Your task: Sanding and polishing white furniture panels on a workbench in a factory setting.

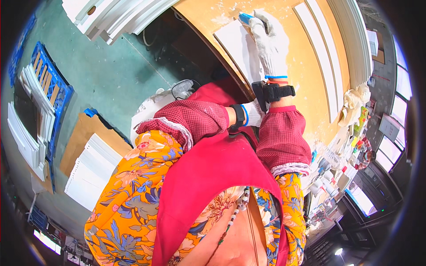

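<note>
My right hand (268, 42), in a white knit glove, reaches forward over the tan table. Its fingers close round a small blue tool (245, 18), of which only one end shows, so its kind is unclear. Beneath that hand lies a flat white panel (237, 46) along the table's left edge. My left hand (254, 113), gloved in white too, is close to my body near the table edge. The right wrist and its black strapped device (273, 91) cover its fingers, so whether it holds anything is hidden.
Long white strips (317, 48) lie on the table (295, 95), with stacked white mouldings (353, 40) along its right side. More white pieces (113, 17) are piled at upper left. A blue pallet (62, 88) and white sheets on cardboard (73, 153) rest on the green floor.
</note>
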Available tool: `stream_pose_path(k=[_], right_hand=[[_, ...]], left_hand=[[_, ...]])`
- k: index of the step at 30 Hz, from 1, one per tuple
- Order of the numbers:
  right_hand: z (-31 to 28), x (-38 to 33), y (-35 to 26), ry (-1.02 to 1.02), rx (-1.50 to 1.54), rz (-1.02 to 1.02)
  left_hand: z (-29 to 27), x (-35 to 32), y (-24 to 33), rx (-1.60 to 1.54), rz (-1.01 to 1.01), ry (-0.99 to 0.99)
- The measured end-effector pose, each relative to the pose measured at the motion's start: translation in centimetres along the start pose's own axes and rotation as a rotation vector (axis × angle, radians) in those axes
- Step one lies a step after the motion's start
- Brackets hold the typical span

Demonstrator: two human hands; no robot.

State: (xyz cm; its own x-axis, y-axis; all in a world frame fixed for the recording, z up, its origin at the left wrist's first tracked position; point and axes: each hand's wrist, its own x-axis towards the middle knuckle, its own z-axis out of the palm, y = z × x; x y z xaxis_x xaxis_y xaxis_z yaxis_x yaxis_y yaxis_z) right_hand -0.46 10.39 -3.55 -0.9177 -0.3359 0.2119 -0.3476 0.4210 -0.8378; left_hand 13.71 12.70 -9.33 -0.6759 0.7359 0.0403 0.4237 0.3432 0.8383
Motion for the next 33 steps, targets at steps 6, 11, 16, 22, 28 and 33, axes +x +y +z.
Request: stream_pose_path(k=[6,11,16,22,28,33], right_hand=[[-0.2,0.4,-0.4,-0.017,-0.049,-0.044],[-0.2,0.4,-0.5,-0.007,-0.078,-0.035],[-0.4,0.4,-0.3,-0.028,-0.049,-0.032],[-0.8,0.3,-0.3,-0.045,-0.100,-0.002],[-0.8,0.5,-0.5,-0.029,-0.104,-0.038],[-0.9,0.4,-0.2,-0.067,-0.074,0.029]], left_hand=[[0.3,0.5,0.0,0.004,-0.009,0.010],[2.0,1.0,-0.8,0.129,0.040,0.071],[2.4,1.3,-1.1,0.018,0.031,0.072],[2.2,1.5,-0.9,0.005,0.028,0.068],[3.1,1.8,-1.4,0.014,0.033,0.072],[3.3,2.0,-1.6,0.061,0.042,0.094]])
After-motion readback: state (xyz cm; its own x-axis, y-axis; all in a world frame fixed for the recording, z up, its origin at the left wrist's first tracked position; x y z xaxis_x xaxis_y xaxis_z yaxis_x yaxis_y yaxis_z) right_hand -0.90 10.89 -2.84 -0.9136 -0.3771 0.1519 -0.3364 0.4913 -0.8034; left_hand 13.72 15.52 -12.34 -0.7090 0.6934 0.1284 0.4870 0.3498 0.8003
